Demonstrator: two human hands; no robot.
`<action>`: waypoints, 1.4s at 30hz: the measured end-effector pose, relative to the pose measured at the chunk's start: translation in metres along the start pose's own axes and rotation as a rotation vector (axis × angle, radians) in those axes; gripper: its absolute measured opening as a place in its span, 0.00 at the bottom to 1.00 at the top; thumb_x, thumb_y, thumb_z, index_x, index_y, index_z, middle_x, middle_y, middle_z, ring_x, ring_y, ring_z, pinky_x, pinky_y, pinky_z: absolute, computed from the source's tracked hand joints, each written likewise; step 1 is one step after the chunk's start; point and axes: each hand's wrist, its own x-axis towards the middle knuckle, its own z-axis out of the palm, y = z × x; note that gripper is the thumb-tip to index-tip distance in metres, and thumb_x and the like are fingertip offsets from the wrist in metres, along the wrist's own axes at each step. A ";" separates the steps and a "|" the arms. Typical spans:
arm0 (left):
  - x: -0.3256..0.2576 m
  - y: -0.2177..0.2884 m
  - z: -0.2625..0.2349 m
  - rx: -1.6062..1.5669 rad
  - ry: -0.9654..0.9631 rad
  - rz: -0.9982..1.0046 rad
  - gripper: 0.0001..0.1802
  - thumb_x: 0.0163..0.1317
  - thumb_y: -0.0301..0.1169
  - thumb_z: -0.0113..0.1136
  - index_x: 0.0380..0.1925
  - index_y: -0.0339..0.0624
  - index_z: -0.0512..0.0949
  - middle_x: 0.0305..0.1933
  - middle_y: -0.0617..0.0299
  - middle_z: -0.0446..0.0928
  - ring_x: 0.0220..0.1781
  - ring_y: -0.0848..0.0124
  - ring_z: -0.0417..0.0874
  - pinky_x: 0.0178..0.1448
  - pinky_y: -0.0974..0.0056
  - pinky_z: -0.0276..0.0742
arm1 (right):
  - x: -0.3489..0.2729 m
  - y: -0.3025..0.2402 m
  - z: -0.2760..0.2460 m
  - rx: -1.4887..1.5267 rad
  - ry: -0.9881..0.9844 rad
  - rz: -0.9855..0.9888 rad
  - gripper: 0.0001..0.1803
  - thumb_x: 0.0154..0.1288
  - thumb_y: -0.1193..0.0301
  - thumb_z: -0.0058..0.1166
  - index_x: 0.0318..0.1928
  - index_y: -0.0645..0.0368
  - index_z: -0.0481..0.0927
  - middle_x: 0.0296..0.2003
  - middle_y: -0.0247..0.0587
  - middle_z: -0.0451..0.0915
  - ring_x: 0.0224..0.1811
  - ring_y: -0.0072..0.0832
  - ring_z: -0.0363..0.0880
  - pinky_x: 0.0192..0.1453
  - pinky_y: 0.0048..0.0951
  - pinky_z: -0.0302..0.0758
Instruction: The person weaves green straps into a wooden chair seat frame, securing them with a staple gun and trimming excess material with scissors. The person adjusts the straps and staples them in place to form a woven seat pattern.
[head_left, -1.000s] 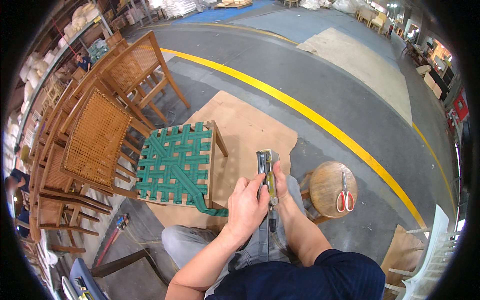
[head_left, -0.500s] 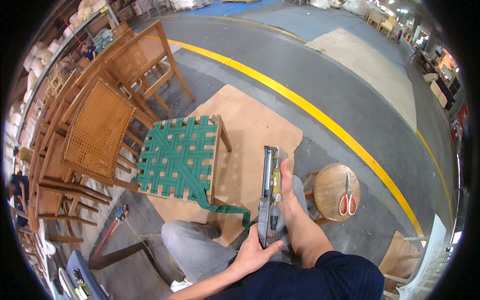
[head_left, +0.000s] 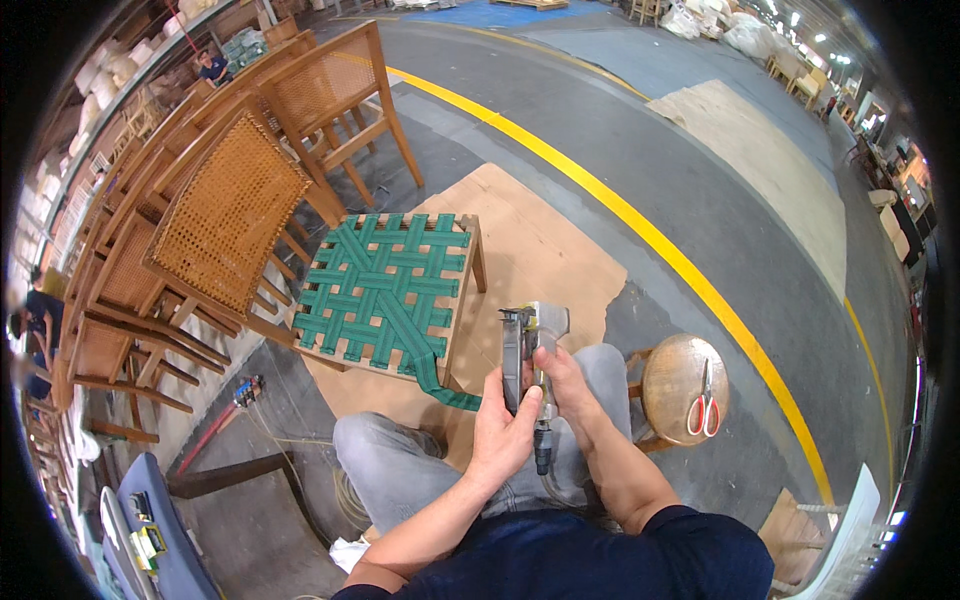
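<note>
In front of my lap I hold a pneumatic staple gun (head_left: 548, 319) upright with both hands. My left hand (head_left: 501, 428) is closed around its long dark magazine (head_left: 513, 352). My right hand (head_left: 566, 382) grips the body, its fingers partly hidden behind the gun. An air hose fitting (head_left: 543, 450) hangs from the lower end. Just ahead to the left is a wooden chair with a seat of woven green webbing (head_left: 385, 290). A loose webbing end (head_left: 450, 398) trails off the seat's near edge toward my left hand.
Red-handled scissors (head_left: 704, 412) lie on a round wooden stool (head_left: 665, 375) at my right. Brown cardboard (head_left: 545, 250) covers the floor under the chair. Several cane-backed chairs (head_left: 225, 210) crowd the left. A blue padded piece (head_left: 165, 520) stands at lower left, near thin hoses (head_left: 345, 495).
My left hand has moved up along the staple gun, and its long magazine rail now looks shorter. The gun has turned. My head view has shifted, moving the chair and stool slightly right.
</note>
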 end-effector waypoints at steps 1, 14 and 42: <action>-0.002 0.004 0.000 -0.065 0.008 -0.062 0.22 0.79 0.32 0.60 0.67 0.37 0.68 0.48 0.65 0.76 0.46 0.78 0.76 0.50 0.69 0.77 | -0.001 -0.001 0.002 -0.009 0.043 0.079 0.28 0.70 0.44 0.70 0.51 0.55 0.81 0.35 0.29 0.81 0.35 0.22 0.80 0.38 0.28 0.78; -0.008 0.028 0.038 -0.251 -0.240 -0.065 0.18 0.79 0.30 0.60 0.62 0.38 0.68 0.41 0.67 0.75 0.37 0.80 0.76 0.41 0.70 0.77 | -0.056 -0.059 -0.025 -0.172 0.165 -0.159 0.17 0.70 0.58 0.72 0.44 0.55 0.80 0.30 0.28 0.80 0.31 0.17 0.76 0.37 0.25 0.75; -0.004 0.022 0.030 -0.013 -0.278 0.232 0.33 0.76 0.31 0.62 0.75 0.32 0.62 0.63 0.52 0.77 0.64 0.65 0.77 0.71 0.59 0.72 | -0.033 -0.083 -0.028 -0.134 0.185 -0.281 0.42 0.71 0.27 0.49 0.36 0.59 0.78 0.24 0.37 0.79 0.23 0.27 0.79 0.29 0.31 0.77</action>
